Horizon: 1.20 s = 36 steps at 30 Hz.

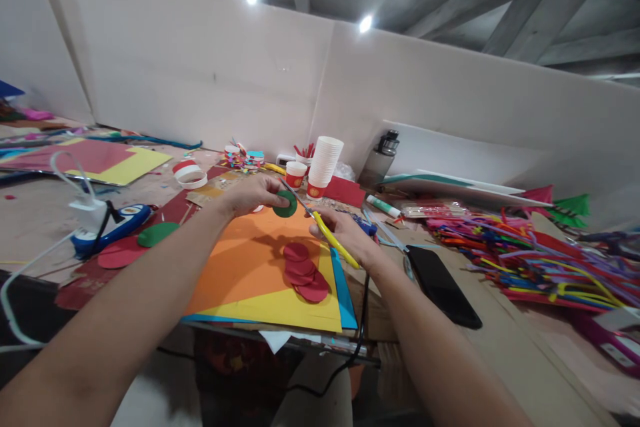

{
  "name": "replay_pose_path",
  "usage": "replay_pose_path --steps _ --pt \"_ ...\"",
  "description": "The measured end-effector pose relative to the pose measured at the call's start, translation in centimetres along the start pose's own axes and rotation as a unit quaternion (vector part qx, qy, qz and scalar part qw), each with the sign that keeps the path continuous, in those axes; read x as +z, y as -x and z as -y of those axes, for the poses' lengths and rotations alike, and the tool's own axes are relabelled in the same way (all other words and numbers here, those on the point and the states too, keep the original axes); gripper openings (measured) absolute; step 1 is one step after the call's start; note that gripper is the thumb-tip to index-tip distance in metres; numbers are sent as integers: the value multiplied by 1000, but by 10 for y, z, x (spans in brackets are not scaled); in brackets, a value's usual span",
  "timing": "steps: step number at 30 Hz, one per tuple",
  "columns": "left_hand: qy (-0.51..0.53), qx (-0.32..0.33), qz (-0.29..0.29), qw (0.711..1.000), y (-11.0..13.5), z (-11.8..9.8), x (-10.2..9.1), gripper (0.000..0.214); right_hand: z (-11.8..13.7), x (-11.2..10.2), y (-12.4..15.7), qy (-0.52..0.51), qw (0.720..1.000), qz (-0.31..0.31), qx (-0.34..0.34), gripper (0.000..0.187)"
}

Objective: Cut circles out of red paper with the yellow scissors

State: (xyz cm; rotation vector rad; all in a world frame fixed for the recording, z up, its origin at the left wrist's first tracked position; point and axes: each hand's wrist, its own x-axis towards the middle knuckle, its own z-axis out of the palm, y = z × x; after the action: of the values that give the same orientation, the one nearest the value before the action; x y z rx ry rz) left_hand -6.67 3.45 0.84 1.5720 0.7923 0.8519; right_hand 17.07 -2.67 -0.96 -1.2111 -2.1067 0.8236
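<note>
Between the thumb and fingers of my left hand (pixel 257 195) is a green paper circle (pixel 285 204), held up above the sheets. My right hand (pixel 343 230) grips yellow-handled scissors (pixel 334 239), whose blades point up and left beside the circle's right edge. Whether the blades touch the paper I cannot tell. Below both hands lies an orange sheet (pixel 235 267) over a yellow sheet (pixel 300 313) and a blue one (pixel 346 293). Several red paper circles (pixel 300 270) overlap on top of these sheets.
Paper cups (pixel 327 160) stand stacked at the back, near a dark bottle (pixel 383 157). On the right are a black phone (pixel 443 283) and a heap of colourful pipe cleaners (pixel 530 253). A power strip (pixel 113 227) with a white plug sits on the left, beside larger red and green circles (pixel 157 234).
</note>
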Motion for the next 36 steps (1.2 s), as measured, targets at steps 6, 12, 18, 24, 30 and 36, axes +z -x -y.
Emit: replay_pose_path --steps 6,12,18,24,30,36 --pt "1 -7 7 1000 0 -1 -1 17 7 -2 1 7 1000 5 -8 58" --pt "-13 -26 -7 1000 0 -2 0 17 2 -2 -1 13 1000 6 -12 57" --pt "3 -37 -2 999 -1 0 -1 15 1 -4 -2 -8 999 20 -28 54" --pt "4 -49 1 999 -1 0 0 14 9 -8 1 102 994 -6 -24 55" --pt "-11 -71 -6 997 0 2 -3 14 13 -7 1 146 989 -15 -7 51" --pt "-37 -55 22 998 1 5 -1 15 -6 -4 -1 265 955 -38 126 43"
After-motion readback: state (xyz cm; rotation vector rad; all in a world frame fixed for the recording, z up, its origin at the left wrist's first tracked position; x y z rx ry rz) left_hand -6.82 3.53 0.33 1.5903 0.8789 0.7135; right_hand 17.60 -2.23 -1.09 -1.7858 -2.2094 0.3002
